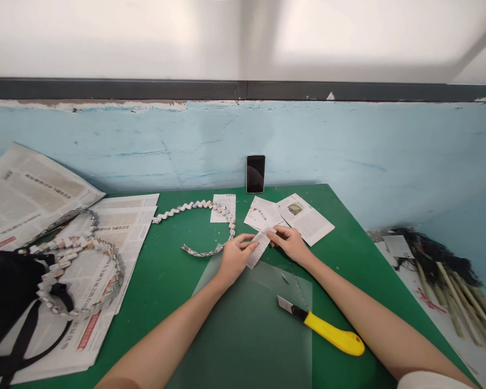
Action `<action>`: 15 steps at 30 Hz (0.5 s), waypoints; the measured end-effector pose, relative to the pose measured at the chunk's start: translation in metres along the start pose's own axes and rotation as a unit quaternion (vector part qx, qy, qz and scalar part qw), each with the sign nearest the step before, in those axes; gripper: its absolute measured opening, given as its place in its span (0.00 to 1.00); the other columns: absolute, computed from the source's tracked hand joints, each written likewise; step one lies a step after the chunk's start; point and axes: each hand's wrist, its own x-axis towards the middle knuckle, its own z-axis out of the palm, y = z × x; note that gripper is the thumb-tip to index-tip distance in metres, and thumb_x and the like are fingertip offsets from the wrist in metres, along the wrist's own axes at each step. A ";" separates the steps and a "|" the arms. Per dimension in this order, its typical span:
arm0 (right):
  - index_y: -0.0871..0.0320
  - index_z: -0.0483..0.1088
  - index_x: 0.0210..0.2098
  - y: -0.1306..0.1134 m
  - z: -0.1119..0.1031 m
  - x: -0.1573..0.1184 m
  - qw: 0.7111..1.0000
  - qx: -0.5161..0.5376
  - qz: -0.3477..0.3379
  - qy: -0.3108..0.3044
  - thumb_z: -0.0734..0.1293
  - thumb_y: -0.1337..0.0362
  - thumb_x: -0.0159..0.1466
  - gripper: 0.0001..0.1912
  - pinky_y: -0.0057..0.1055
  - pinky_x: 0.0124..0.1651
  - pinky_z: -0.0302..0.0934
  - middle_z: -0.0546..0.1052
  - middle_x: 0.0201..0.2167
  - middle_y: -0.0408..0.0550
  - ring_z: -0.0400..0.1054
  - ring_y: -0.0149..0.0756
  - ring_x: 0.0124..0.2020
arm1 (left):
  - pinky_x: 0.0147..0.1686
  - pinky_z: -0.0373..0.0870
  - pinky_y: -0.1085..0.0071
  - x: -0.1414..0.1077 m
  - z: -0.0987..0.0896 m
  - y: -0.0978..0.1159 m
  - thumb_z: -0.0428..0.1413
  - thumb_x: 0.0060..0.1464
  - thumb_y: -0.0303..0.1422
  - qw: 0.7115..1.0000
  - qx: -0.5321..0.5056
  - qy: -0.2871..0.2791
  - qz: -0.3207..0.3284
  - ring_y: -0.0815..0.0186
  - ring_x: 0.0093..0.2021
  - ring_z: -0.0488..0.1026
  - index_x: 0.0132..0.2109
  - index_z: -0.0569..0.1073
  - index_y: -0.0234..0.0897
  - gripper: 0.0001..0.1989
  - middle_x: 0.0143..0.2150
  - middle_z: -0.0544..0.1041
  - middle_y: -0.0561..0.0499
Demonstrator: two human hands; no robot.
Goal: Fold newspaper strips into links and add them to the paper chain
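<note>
A small printed strip of newspaper (258,252) is held between my two hands above the table. My left hand (237,258) pinches its left edge between thumb and fingers. At the upper right end, my right hand (290,243) grips the same strip with its fingertips. Just left of my left hand, a folded paper chain of zigzag links (202,204) curves over the table. Below my right hand lies a yellow utility knife (332,334), its blade pointing up and left. Beneath my hands is a translucent sheet (251,335).
Cut newspaper pieces (306,219) lie beyond my hands on the green table (360,281). A phone (255,174) leans against the blue wall. At left are newspapers (135,221), a coiled paper chain (113,270) and a black bag (8,297). Sticks (459,297) lie right of the table.
</note>
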 end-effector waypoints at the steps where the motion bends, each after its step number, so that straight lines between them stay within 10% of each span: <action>1: 0.56 0.73 0.26 0.000 0.000 0.000 1.000 -0.005 0.000 0.000 0.67 0.46 0.67 0.22 0.30 0.32 0.57 0.72 0.22 0.43 0.64 0.34 0.26 | 0.35 0.75 0.66 0.000 0.000 0.000 0.66 0.50 0.45 1.000 0.001 0.001 0.001 0.53 0.38 0.81 0.46 0.78 0.33 0.22 0.37 0.85 0.43; 15: 0.57 0.74 0.25 0.003 -0.003 0.002 0.999 0.014 -0.008 0.033 0.67 0.49 0.68 0.22 0.30 0.33 0.59 0.75 0.23 0.44 0.66 0.34 0.26 | 0.36 0.72 0.69 0.000 0.001 -0.002 0.61 0.57 0.46 0.998 0.034 -0.012 0.052 0.57 0.39 0.80 0.43 0.81 0.32 0.19 0.40 0.84 0.43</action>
